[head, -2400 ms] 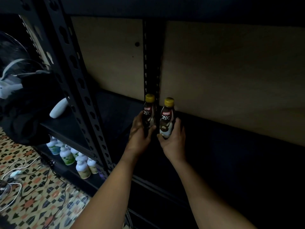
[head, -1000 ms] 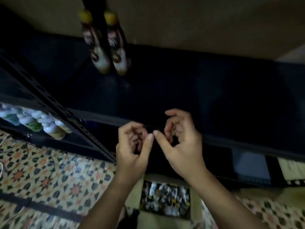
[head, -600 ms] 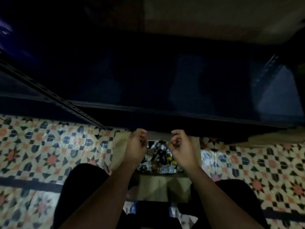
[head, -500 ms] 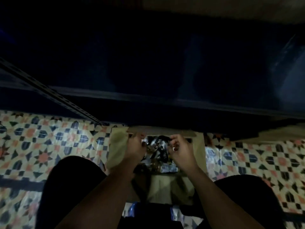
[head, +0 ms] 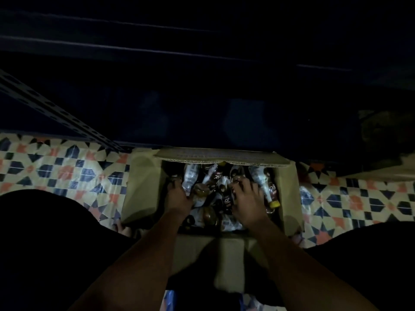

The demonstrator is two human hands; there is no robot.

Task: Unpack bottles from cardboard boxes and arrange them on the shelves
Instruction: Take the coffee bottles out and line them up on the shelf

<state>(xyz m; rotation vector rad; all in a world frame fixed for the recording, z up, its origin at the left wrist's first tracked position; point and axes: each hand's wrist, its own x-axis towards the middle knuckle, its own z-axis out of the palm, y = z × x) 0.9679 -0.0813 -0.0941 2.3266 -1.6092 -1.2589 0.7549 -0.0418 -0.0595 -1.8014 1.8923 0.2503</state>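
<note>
Your fingers (head: 177, 182) of the left hand (head: 176, 196) reach down into the open cardboard box (head: 143, 182), spread over the heap of bottles (head: 213, 191); in this dim view you cannot tell whether they have closed round one. The right hand (head: 246, 200) lies likewise on the heap, its fingertips (head: 239, 184) curling down over a dark bottle near the middle, but a firm hold is not shown either.

The step in hand appears to be the pick-up: fetching the next bottles out of the box. The bottles lie on their sides, jumbled and overlapping, directly under and around both hands. One bottle with a yellow cap (head: 272, 194) lies just beside your right hand, against the box's right wall, cap toward you.

The box sits on the patterned floor (head: 56, 171) between your knees, its far flap (head: 222, 157) folded open and touching the foot of the dark shelves (head: 202, 86).

The next move likely calls for closing each hand round one bottle's body, lifting it free of its neighbours, then raising both to the shelves ahead. Pick a top-lying bottle, since buried ones may drag others along.
</note>
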